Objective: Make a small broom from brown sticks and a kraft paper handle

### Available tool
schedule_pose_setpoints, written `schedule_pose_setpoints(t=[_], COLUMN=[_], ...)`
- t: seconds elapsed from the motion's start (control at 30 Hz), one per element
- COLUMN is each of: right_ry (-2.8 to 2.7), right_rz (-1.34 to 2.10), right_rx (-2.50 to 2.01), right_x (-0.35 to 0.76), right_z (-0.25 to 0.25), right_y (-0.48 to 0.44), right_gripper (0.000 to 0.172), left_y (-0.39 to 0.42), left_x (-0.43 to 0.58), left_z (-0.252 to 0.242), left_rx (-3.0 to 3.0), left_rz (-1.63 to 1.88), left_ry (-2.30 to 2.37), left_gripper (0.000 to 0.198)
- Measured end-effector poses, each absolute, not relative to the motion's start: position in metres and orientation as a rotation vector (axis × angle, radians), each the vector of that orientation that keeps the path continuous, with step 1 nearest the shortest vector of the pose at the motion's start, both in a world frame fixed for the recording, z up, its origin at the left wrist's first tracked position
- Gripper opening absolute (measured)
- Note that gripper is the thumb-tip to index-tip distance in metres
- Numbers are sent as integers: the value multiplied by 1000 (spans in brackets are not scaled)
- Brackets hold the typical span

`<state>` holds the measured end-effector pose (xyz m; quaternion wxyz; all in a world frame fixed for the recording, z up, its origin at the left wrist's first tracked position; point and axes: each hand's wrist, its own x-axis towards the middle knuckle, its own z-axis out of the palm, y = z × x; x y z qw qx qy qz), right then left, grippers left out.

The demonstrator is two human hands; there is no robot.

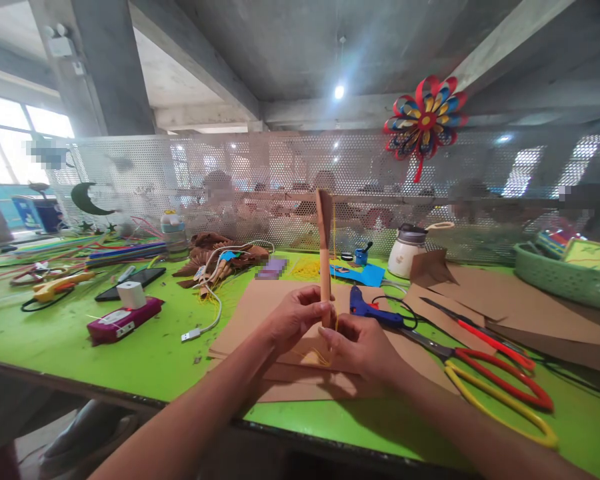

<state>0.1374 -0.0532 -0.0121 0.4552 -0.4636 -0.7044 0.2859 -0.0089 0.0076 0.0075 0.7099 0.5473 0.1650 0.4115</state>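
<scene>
A narrow folded strip of brown paper [325, 247] stands upright in front of me, its top end flaring slightly. My left hand [300, 313] is closed around its lower part, thumb and fingers pinching it. Along the strip's right side runs a thin yellow thread [335, 233], which goes down into my right hand [363, 343]. That hand is closed, with its thumb at the strip's bottom end; its other fingertips are partly hidden. Beneath both hands lie sheets of brown paper [260, 303], with loose yellow strands on them.
To the right lie a blue glue gun [375, 310], large scissors [500, 380] and a red-handled cutting tool [485, 333]. A white jug [406, 253] and a green basket [565, 277] stand farther back. Leftward are a purple power strip [125, 320], a white cable [215, 313] and crumpled brown paper [213, 247].
</scene>
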Motion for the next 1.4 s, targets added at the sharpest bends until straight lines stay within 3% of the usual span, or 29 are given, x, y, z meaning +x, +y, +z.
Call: schedule_pose_setpoints(t=[0.4, 0.83, 1.07, 1.4], right_ry=[-1865, -1860, -1862, -1921], right_rz=[531, 435, 374, 394], right_rx=[-1095, -1119, -1117, -1123], right_x=[138, 137, 138, 138], right_z=[-9, -13, -16, -13], right_y=[-57, -55, -52, -54], right_gripper=[21, 20, 21, 21], left_y=[8, 10, 11, 10], left_x=[-10, -14, -11, -8], left_z=[8, 9, 8, 9], left_rx=[1186, 1224, 1173, 1175], left_rz=[866, 834, 891, 941], left_ry=[407, 339, 390, 424], left_gripper=[33, 22, 33, 23])
